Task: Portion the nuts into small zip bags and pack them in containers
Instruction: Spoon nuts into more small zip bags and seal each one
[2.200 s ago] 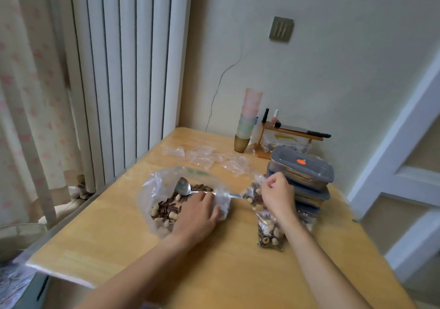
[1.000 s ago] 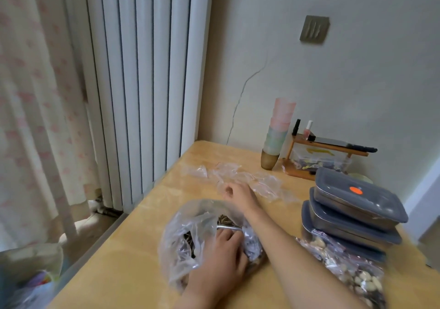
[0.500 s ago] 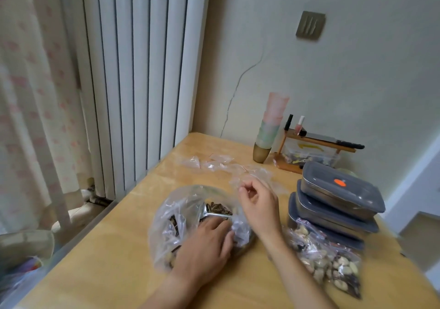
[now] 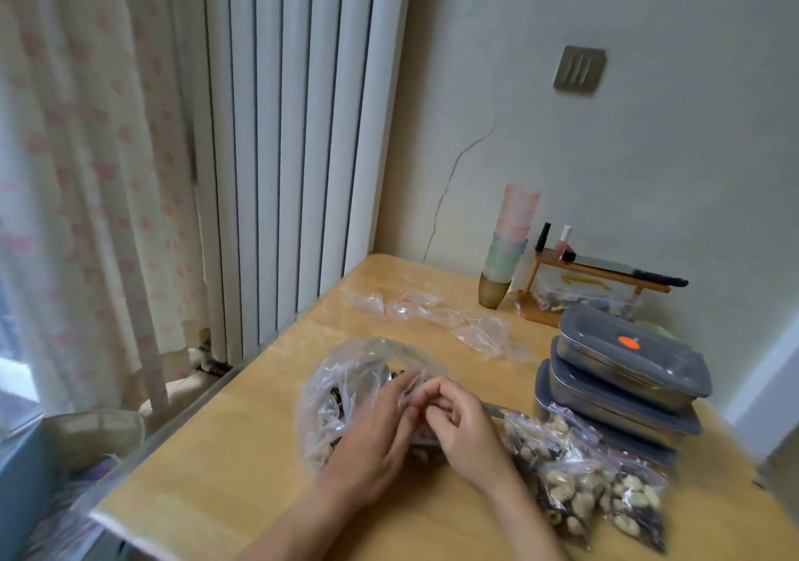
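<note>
Opening a fresh little zip bag over the nut bag

Both my grips, left hand [image 4: 380, 426] and right hand [image 4: 458, 422], pinch an empty zip bag [image 4: 410, 387] above the big nut bag [image 4: 346, 387] so spills drop in; filled bags [image 4: 583, 482] wait at 3 o'clock by the containers [image 4: 622, 379] on the bench [image 4: 259, 452].

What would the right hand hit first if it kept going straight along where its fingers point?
Probably the left hand: the right hand has curled fingers aimed left, both meeting at a small clear zip bag above the big clear plastic nut bag. Depth is unclear.
</note>
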`<state>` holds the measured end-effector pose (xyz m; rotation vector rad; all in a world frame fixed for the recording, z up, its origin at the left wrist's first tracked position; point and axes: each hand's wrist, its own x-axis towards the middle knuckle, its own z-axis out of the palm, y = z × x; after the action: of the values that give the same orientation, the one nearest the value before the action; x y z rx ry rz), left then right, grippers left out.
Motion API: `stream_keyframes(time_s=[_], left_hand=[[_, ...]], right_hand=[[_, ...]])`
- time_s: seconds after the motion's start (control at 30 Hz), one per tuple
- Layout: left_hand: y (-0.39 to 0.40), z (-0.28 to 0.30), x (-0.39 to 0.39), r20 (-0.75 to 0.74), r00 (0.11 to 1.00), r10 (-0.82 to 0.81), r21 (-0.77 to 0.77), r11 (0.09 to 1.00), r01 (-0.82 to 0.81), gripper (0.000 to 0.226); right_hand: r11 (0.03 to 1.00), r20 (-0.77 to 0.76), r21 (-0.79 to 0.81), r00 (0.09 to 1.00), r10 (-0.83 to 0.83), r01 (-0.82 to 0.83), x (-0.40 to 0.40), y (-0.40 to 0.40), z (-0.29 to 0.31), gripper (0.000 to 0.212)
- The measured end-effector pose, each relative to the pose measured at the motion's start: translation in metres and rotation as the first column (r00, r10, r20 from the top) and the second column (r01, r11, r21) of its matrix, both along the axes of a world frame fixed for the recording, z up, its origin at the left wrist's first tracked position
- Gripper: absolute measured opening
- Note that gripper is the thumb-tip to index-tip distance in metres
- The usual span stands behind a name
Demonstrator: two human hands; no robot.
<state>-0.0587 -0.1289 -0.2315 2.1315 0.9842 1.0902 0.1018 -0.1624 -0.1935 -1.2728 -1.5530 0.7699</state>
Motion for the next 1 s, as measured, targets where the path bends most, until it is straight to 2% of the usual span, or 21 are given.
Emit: stream_keyframes(time_s=[0.07, 0.13, 0.2, 0.23, 0.33, 0.4, 0.53, 0.7, 0.8, 0.87, 0.93, 1.0], left_hand=[[0.001, -0.004, 0.001, -0.045, 0.999, 0.03, 0.05, 0.998, -0.028, 0.044], [0.002, -0.007, 0.002, -0.051, 0.997, 0.066, 0.065, 0.996, -0.062, 0.049], [0.002, -0.007, 0.002, -0.033, 0.996, 0.083, 0.058, 0.995, -0.081, 0.05], [0.003, -0.008, 0.002, -0.026, 0.997, 0.079, 0.056, 0.995, -0.077, 0.049], [0.006, -0.01, 0.003, -0.035, 0.998, 0.044, 0.065, 0.997, -0.042, 0.041], [0.007, -0.01, 0.003, -0.044, 0.998, 0.038, 0.07, 0.997, -0.035, 0.039], [0.013, -0.014, 0.003, -0.04, 0.997, 0.063, 0.059, 0.996, -0.06, 0.032], [0.016, -0.018, 0.001, -0.041, 0.991, 0.129, -0.014, 0.991, -0.13, 0.021], [0.015, -0.019, 0.001, 0.011, 0.987, 0.16, -0.003, 0.987, -0.16, 0.011], [0.014, -0.019, 0.001, 0.025, 0.985, 0.172, 0.032, 0.984, -0.173, 0.022], [0.015, -0.02, 0.001, 0.024, 0.985, 0.17, 0.048, 0.984, -0.171, 0.023], [0.014, -0.017, 0.0, 0.021, 0.986, 0.166, 0.032, 0.986, -0.166, 0.007]], right_hand=[[0.992, 0.035, 0.092, 0.996, -0.087, 0.084, -0.002, 0.0, -0.003, 0.037], [0.932, 0.149, 0.316, 0.961, -0.232, 0.176, -0.002, -0.003, 0.002, 0.032], [0.861, 0.222, 0.491, 0.936, -0.273, 0.135, -0.002, -0.007, 0.01, 0.028], [0.848, 0.26, 0.524, 0.934, -0.246, 0.078, -0.003, -0.008, 0.013, 0.027], [0.87, 0.388, 0.488, 0.909, -0.153, -0.062, -0.003, -0.008, 0.01, 0.02], [0.896, 0.42, 0.44, 0.897, -0.137, -0.069, -0.002, -0.005, 0.005, 0.009], [0.908, 0.376, 0.419, 0.91, -0.176, 0.003, 0.0, -0.002, 0.003, 0.012], [0.912, 0.346, 0.41, 0.927, -0.146, -0.01, -0.005, -0.003, 0.004, 0.012], [0.912, 0.33, 0.407, 0.925, -0.191, 0.043, -0.007, -0.003, 0.002, 0.014], [0.913, 0.328, 0.402, 0.922, -0.207, 0.062, -0.007, -0.002, 0.0, 0.012], [0.916, 0.32, 0.398, 0.927, -0.198, 0.058, -0.007, -0.002, -0.001, 0.008], [0.918, 0.287, 0.392, 0.939, -0.19, 0.066, -0.008, -0.002, -0.001, 0.004]])
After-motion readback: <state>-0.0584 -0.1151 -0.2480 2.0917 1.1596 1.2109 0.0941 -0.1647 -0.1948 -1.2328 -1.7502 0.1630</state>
